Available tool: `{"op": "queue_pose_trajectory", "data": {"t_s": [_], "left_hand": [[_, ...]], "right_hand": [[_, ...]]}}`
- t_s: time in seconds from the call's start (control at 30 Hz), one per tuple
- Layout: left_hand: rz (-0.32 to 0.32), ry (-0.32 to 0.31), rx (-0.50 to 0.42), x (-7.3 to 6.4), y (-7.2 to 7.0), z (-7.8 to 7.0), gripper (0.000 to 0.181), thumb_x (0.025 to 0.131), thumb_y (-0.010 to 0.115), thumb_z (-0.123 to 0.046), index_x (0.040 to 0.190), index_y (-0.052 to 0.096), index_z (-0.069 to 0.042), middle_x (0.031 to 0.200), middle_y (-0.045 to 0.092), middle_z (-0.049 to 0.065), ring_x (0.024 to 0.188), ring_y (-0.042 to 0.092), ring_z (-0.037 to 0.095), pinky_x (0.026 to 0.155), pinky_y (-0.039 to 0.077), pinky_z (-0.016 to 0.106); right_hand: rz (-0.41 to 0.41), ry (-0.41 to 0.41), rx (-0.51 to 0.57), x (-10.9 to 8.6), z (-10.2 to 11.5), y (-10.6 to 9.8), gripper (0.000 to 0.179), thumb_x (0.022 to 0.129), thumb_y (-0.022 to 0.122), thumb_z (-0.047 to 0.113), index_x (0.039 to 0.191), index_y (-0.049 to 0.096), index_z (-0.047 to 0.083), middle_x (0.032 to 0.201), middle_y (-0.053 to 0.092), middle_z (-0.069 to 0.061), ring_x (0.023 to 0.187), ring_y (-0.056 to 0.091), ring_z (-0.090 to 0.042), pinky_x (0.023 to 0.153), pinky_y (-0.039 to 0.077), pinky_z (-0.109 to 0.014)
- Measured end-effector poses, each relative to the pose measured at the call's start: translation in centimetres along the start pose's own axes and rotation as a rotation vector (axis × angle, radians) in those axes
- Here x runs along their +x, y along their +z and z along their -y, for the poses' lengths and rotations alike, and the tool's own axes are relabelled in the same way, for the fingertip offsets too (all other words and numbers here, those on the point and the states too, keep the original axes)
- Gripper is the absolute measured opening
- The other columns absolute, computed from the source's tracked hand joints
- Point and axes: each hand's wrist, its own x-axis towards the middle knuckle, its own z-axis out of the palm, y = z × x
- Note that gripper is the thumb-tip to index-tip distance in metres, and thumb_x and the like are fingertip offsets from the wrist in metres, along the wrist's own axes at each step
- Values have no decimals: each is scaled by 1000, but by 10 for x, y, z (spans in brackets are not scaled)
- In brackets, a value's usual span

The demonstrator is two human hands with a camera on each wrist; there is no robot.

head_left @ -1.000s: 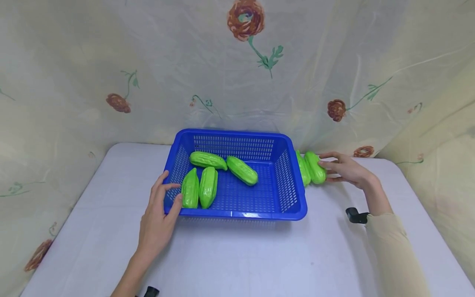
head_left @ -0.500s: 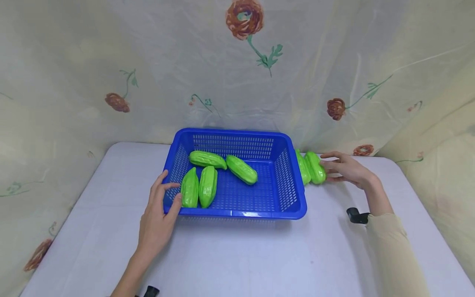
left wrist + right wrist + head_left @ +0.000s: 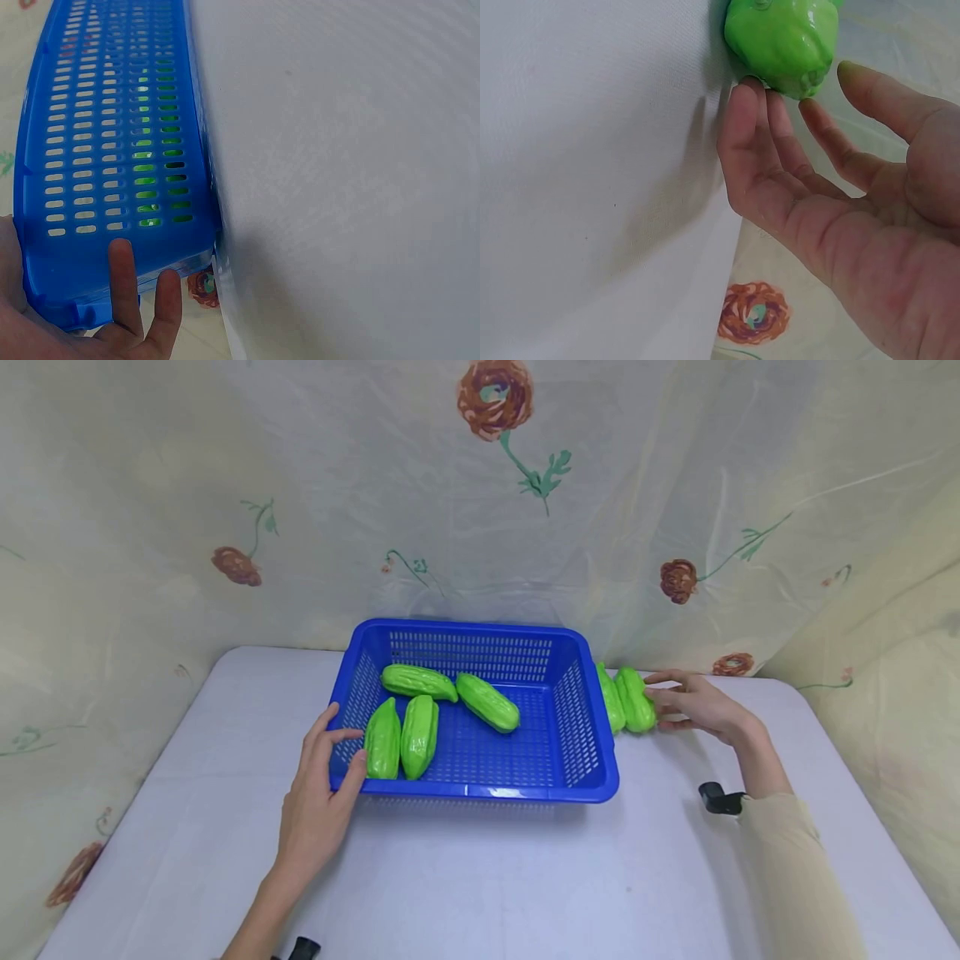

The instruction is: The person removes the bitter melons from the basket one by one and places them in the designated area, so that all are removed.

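Observation:
In the head view a blue slotted basket (image 3: pixel 540 792) sits on the table, with several glossy green ridged gourds, such as this one (image 3: pixel 489 703), lying inside it. My left hand (image 3: pixel 315 810) grips the basket's near left corner, fingers reaching over the left rim and others against the outer wall in the left wrist view. Outside the right wall lie two more: a partly hidden gourd (image 3: pixel 611 700) and a waisted green gourd (image 3: pixel 634 702). At the waisted one my right hand (image 3: pixel 697 706) touches its end with fingertips. In the right wrist view the thumb stands apart from it.
A white-covered table (image 3: pixel 487 877) bears everything. Flower-printed cream sheeting (image 3: pixel 337 485) rises close behind the basket and along both sides. Black wrist straps (image 3: pixel 722 799) sit on the arms.

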Motion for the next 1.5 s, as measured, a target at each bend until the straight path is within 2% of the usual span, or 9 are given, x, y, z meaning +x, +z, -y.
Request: {"op": "queue_pose_trajectory", "data": {"t_s": [0.2, 0.4, 0.57, 0.7, 0.93, 1.03, 1.17, 1.33, 1.5], "left_hand": [[-4, 1, -1, 0, 0, 1, 34, 112, 56, -31, 143, 59, -17, 179, 29, -3, 142, 59, 43, 52, 38, 30], [-5, 7, -3, 0, 1, 1, 34, 112, 55, -30, 143, 59, -16, 179, 29, -3, 147, 56, 42, 53, 38, 30], [-4, 16, -6, 0, 1, 2, 34, 112, 56, -30, 143, 59, -16, 179, 29, -3, 145, 57, 42, 51, 37, 29], [-8, 25, -2, 0, 0, 2, 34, 112, 56, -29, 143, 59, -15, 179, 28, -1, 154, 48, 43, 52, 37, 28], [-6, 22, 8, -1, 1, 2, 35, 112, 55, -29, 144, 58, -14, 179, 28, 0, 159, 41, 42, 58, 42, 29], [-5, 20, 7, -1, 1, 2, 35, 112, 55, -28, 144, 58, -14, 180, 28, 0, 159, 41, 42, 57, 41, 29], [-6, 18, 2, -1, 1, 2, 35, 112, 55, -28, 144, 58, -15, 180, 28, 0, 158, 43, 43, 56, 40, 29], [-5, 23, -1, -1, 1, 1, 36, 112, 55, -29, 145, 59, -15, 180, 28, 0, 157, 44, 43, 57, 41, 29], [0, 21, -3, -1, 1, 1, 35, 112, 55, -29, 144, 59, -15, 180, 28, -1, 151, 51, 44, 54, 39, 29]], "right_hand": [[-12, -7, -28, -2, 1, 0, 68, 115, 49, 37, 165, 28, -4, 158, 45, -34, 136, 58, -46, 105, 59, -52], [-72, -29, -96, -8, 10, 2, 66, 115, 48, 39, 163, 31, -3, 159, 45, -37, 141, 55, -53, 112, 53, -61], [-176, -111, -243, -16, 34, 5, 59, 115, 49, 38, 159, 40, 0, 157, 50, -36, 140, 55, -54, 108, 53, -62], [-212, -185, -323, -22, 61, 10, 55, 114, 51, 38, 155, 48, 2, 154, 56, -33, 139, 57, -55, 109, 52, -66], [-183, -259, -333, -31, 104, 22, 51, 113, 53, 39, 154, 53, 8, 151, 61, -27, 131, 66, -48, 105, 55, -61], [-159, -289, -322, -35, 120, 28, 50, 113, 54, 39, 154, 52, 10, 150, 62, -24, 128, 69, -44, 102, 58, -54], [-135, -322, -317, -38, 142, 38, 49, 112, 56, 39, 153, 54, 12, 150, 63, -20, 128, 70, -41, 102, 58, -52], [-93, -361, -327, -38, 161, 56, 44, 111, 59, 37, 150, 57, 15, 146, 66, -16, 128, 69, -37, 105, 57, -54], [-47, -395, -305, -35, 175, 71, 43, 111, 60, 37, 148, 59, 16, 143, 68, -13, 123, 71, -31, 105, 57, -53]]}}
